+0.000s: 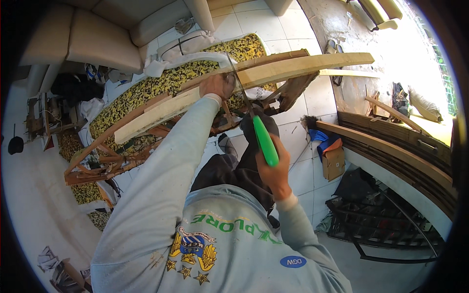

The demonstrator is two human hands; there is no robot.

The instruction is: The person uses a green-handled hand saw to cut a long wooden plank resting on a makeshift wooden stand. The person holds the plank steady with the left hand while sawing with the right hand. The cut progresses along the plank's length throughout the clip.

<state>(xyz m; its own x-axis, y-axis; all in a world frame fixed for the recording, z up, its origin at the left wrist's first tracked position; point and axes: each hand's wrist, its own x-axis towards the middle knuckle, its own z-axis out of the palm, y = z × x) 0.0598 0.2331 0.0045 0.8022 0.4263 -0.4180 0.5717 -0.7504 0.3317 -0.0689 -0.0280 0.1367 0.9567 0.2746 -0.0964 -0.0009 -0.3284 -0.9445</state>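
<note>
A long pale wooden plank (305, 65) lies across a rough wooden frame (112, 160) in front of me. My left hand (218, 86) is closed around the plank near its middle, just left of the saw blade. My right hand (274, 171) grips the green handle of a handsaw (264, 139). The thin blade points away from me and crosses the plank beside my left hand. Whether its teeth have cut into the wood, I cannot tell. Parts of the frame are hidden beneath the plank and my left arm.
Yellow-and-black speckled foam (141, 93) lies under and behind the frame. Beige sofas (100, 36) stand at the far left. To the right are a small cardboard box (333, 163), stacked long boards (391, 141) and a dark rack (381, 219). Sandals (334, 47) lie near the bright doorway.
</note>
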